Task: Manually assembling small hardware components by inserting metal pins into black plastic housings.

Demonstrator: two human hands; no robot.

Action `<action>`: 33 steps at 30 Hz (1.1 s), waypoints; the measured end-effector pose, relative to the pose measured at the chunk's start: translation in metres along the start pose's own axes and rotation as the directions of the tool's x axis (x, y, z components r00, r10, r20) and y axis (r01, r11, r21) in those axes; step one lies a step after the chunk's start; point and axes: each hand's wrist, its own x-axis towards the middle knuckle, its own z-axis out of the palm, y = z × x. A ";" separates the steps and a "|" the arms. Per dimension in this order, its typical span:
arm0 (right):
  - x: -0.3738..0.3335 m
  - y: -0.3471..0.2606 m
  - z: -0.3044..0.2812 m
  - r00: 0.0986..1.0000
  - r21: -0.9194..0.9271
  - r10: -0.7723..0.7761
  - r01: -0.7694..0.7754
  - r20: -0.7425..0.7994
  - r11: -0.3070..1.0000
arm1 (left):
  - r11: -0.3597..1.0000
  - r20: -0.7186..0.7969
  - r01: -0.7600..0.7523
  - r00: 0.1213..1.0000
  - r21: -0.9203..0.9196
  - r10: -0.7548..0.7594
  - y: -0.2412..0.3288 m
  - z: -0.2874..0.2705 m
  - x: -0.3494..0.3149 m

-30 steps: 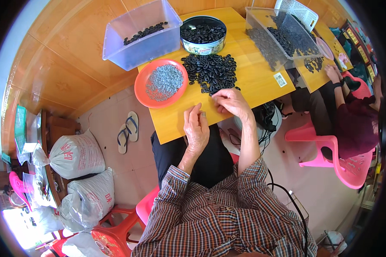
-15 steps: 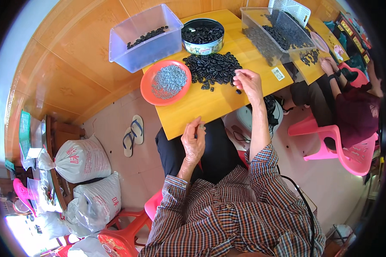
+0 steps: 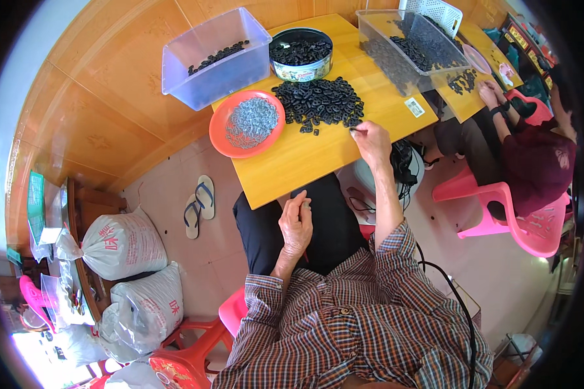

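Note:
My right hand [image 3: 374, 144] pinches a small black plastic piece [image 3: 352, 129] just off the near right edge of a loose pile of black pieces [image 3: 321, 100] on the yellow table [image 3: 276, 178]. By the table's near edge, above my lap, my left hand [image 3: 296, 223] is closed with its fingers curled together. Whatever those fingers hold, if anything, is too small to make out. Left of the pile sits an orange-red dish [image 3: 219, 138] full of small silvery metal parts [image 3: 253, 122].
Behind the pile stand a round tin [image 3: 315, 71] of black pieces and a clear bin [image 3: 204, 91]. Another clear bin [image 3: 402, 71] is at the right. A co-worker [image 3: 532, 149] sits on a pink chair [image 3: 532, 227]. White sacks [image 3: 126, 243] and sandals [image 3: 200, 206] lie on the floor at the left.
My right hand has come down slightly toward the pile's near right edge, its fingertips now at a black piece. My left hand has shifted a little down and right, back from the table edge.

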 end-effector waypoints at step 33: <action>-0.030 -0.054 0.075 0.948 0.121 -0.208 0.242 -0.239 0.963 | 0.955 -0.131 0.269 0.950 -0.123 -0.285 -0.043 -0.081 -0.008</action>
